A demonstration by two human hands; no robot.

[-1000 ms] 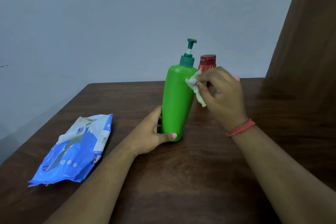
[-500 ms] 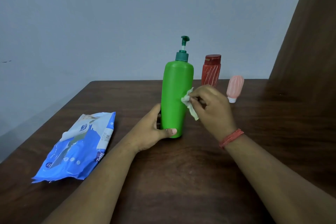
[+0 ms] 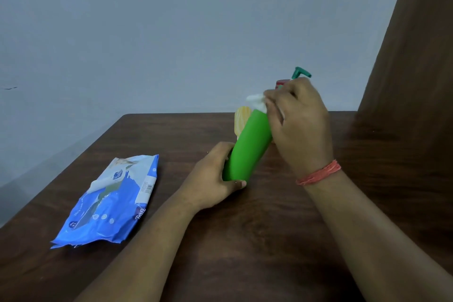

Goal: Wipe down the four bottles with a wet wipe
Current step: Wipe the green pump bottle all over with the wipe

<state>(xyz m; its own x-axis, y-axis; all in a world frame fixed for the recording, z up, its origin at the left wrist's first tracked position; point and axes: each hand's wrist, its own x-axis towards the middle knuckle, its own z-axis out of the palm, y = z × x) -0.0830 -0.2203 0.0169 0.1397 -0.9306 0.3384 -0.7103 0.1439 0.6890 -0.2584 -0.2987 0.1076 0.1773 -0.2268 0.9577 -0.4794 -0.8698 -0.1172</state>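
Both hands are working: left hand point(image 3: 210, 176) gripping the tilted green bottle point(image 3: 247, 147) low, right hand point(image 3: 297, 120) pinching the wipe point(image 3: 257, 100). Smooth, probably slippery plastic; holding the base is steadying it.

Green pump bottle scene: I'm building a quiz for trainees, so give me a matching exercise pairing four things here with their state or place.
Things:
1. green pump bottle
2. wet wipe
3. wipes pack
4. yellow bottle

States or places:
A. lies flat on the table, away from both hands
B. tilted, its base gripped by the left hand
C. partly hidden behind the green bottle
D. pinched by the right hand at the green bottle's shoulder

Pairs: 1-B, 2-D, 3-A, 4-C
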